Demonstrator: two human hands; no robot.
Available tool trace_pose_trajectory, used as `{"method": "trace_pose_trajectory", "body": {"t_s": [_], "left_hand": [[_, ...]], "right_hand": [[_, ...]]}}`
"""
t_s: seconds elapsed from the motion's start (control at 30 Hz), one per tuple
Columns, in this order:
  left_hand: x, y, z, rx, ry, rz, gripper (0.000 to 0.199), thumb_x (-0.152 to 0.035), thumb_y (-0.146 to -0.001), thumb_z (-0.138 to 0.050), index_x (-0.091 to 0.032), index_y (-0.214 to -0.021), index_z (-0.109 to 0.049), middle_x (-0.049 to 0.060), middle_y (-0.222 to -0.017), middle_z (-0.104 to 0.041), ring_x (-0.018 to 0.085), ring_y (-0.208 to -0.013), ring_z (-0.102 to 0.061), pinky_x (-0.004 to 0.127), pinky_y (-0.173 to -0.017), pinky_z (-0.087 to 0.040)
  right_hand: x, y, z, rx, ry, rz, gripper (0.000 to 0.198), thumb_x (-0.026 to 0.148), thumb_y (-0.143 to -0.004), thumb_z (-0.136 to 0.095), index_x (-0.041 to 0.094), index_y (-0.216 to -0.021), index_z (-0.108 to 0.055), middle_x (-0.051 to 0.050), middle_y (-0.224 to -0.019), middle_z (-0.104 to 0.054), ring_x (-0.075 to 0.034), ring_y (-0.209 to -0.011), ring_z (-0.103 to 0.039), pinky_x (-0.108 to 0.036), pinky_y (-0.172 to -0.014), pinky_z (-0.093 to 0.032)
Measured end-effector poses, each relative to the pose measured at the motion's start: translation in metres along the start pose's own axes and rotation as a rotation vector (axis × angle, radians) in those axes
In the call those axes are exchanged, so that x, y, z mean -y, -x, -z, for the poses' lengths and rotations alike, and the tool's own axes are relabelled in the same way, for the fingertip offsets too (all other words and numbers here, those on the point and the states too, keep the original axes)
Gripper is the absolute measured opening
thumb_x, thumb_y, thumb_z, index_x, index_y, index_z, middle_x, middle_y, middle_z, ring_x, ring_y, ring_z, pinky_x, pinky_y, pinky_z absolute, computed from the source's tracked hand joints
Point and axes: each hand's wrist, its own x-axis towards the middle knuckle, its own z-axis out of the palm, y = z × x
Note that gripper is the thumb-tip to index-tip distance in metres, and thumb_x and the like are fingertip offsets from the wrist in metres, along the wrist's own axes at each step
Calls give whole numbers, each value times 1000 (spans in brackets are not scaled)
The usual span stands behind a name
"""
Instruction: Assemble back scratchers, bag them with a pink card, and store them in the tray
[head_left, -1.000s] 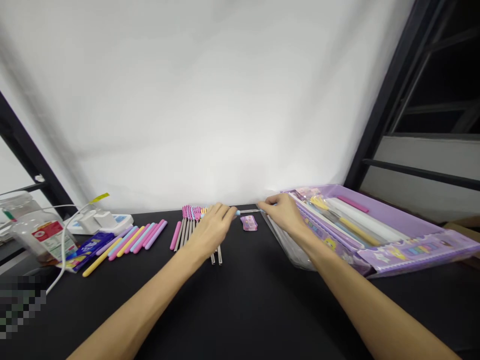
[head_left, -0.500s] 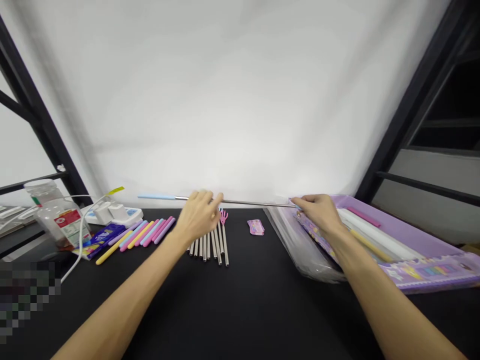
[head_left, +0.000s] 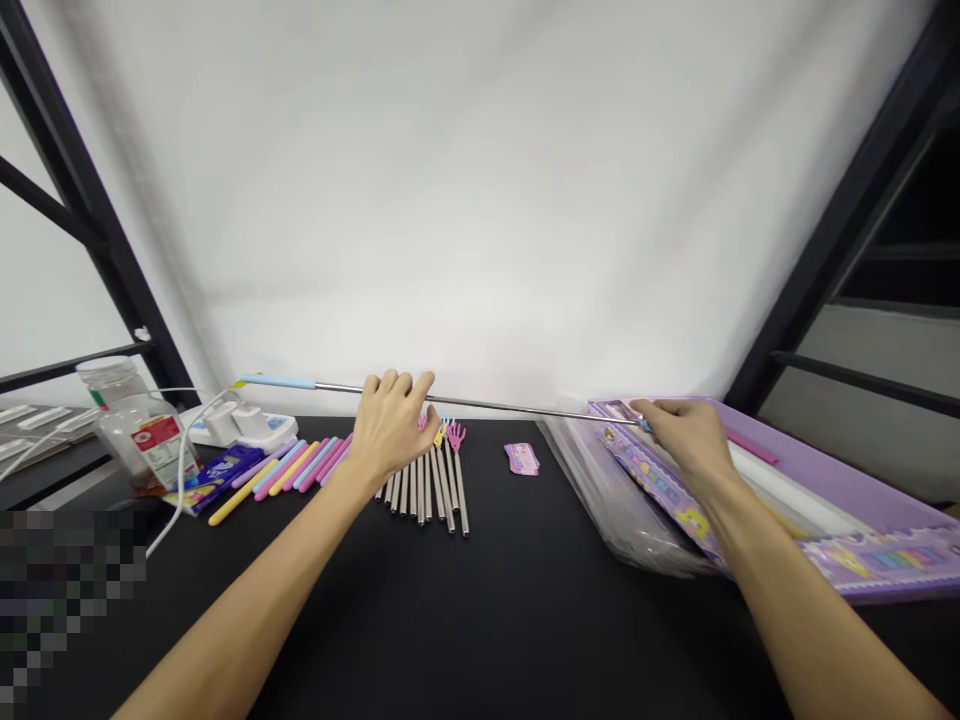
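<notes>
A telescopic back scratcher [head_left: 510, 406] stretches nearly level above the far side of the black table, its light-blue handle [head_left: 281, 381] at the left and a long thin metal rod running right. My left hand [head_left: 391, 430] wraps over the rod just right of the handle, its fingertips hidden behind. At the rod's right end, my right hand [head_left: 686, 435] pinches the blue tip, mostly covered by the fingers. Below my left hand lie several collapsed back scratchers [head_left: 442, 485] with metal shafts and pink, yellow or blue hand-shaped heads. Their coloured handle sleeves [head_left: 300, 465] lie in a row further left.
Small pink cards [head_left: 522, 459] lie mid-table. Clear plastic bags [head_left: 622, 520] and a printed purple header strip [head_left: 660, 485] rest against a purple box [head_left: 877, 475] at right. At left stand a plastic jar [head_left: 142, 430], a power strip [head_left: 274, 432] with cables and a purple packet [head_left: 221, 475].
My hands have moved further apart, the right hand to the right and the left slightly left. The rod now spans a longer stretch. The view has shifted a little.
</notes>
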Motion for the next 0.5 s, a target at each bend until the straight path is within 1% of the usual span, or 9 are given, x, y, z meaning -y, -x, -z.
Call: {"method": "trace_pose_trajectory", "body": {"t_s": [0.07, 0.17, 0.2, 0.27, 0.33, 0.4, 0.43, 0.47, 0.5], "left_hand": [[-13, 1, 0, 21, 65, -29, 39, -25, -86, -47, -13, -123, -53, 10, -88, -57, 27, -90, -49, 41, -80, -37], [-39, 3, 2, 54, 189, -137, 50, -21, -83, -50, -16, -133, -46, 10, -96, -58, 27, -92, -48, 40, -82, -40], [-47, 4, 4, 53, 221, -172, 53, -19, -83, -50, -17, -135, -43, 10, -103, -58, 26, -94, -48, 40, -83, -41], [-53, 4, 8, 34, 244, -240, 54, -15, -82, -50, -15, -135, -42, 12, -117, -56, 26, -100, -48, 39, -86, -41], [-44, 3, 12, -7, 197, -255, 48, -14, -83, -49, -14, -131, -46, 14, -127, -53, 28, -111, -46, 40, -92, -40], [-22, 4, 13, -53, 104, -174, 40, -15, -85, -49, -15, -124, -51, 15, -125, -55, 30, -117, -44, 45, -97, -36], [-9, 5, 12, -67, 57, -104, 36, -15, -86, -48, -15, -122, -53, 14, -117, -59, 31, -115, -46, 47, -98, -35], [5, 6, 11, -66, 12, -35, 33, -16, -87, -47, -16, -119, -54, 13, -106, -61, 30, -108, -50, 50, -97, -34], [17, 7, 8, -51, -21, 22, 28, -17, -88, -46, -16, -114, -56, 11, -98, -61, 29, -101, -52, 50, -95, -35]], "right_hand": [[10, 11, -11, 26, 8, 51, 36, 48, -69, -57, 18, -49, -51, 2, -44, -36, -13, -49, -36, -28, -50, -27], [28, 32, -33, 151, -17, 178, 37, 47, -71, -53, 18, -48, -48, 2, -48, -37, -14, -54, -39, -27, -55, -29], [33, 37, -39, 177, -18, 207, 38, 46, -73, -52, 18, -48, -46, 2, -49, -36, -14, -55, -38, -27, -56, -29], [37, 42, -44, 204, -49, 187, 40, 47, -74, -52, 19, -47, -45, 3, -48, -35, -13, -53, -36, -26, -55, -28], [34, 37, -38, 175, -59, 144, 39, 47, -72, -56, 19, -46, -45, 3, -46, -35, -13, -52, -36, -26, -54, -28], [27, 28, -26, 115, -45, 114, 38, 46, -69, -59, 19, -46, -47, 3, -45, -35, -13, -52, -37, -26, -54, -27], [23, 22, -19, 89, -41, 99, 37, 46, -68, -60, 19, -46, -47, 3, -44, -36, -13, -51, -37, -27, -53, -27], [19, 18, -13, 72, -42, 87, 37, 46, -68, -60, 19, -45, -47, 3, -44, -35, -13, -51, -36, -27, -53, -26], [16, 14, -8, 62, -46, 76, 37, 46, -68, -60, 19, -45, -47, 3, -43, -35, -13, -50, -36, -27, -52, -25]]}}
